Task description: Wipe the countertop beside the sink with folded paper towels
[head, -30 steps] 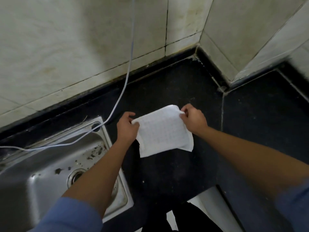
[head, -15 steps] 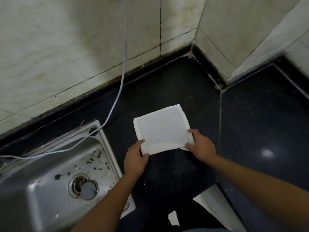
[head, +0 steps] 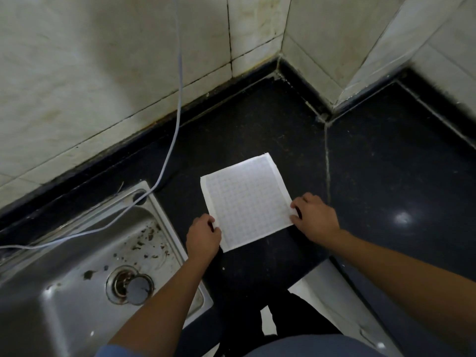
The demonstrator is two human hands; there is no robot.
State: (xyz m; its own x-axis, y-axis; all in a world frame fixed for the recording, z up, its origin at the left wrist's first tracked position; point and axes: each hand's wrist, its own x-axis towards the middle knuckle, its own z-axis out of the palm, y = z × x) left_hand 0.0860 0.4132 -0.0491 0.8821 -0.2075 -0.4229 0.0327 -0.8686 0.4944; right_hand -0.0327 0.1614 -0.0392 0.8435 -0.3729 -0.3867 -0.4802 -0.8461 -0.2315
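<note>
Paper towel (head: 247, 199) lies flat on the countertop (head: 386, 176) beside the sink (head: 64, 292). Left hand (head: 203, 235) and right hand (head: 315, 219), apart, each pinch a near corner. It looks light, limp and easily torn, so take it by the folded edges.

White square paper towel (head: 246, 199): faint grey grid.
Black polished stone worktop (head: 386, 181): fine pale speckles.
Grey steel sink (head: 51, 318), 8 o'clock: brown flecks.
</note>
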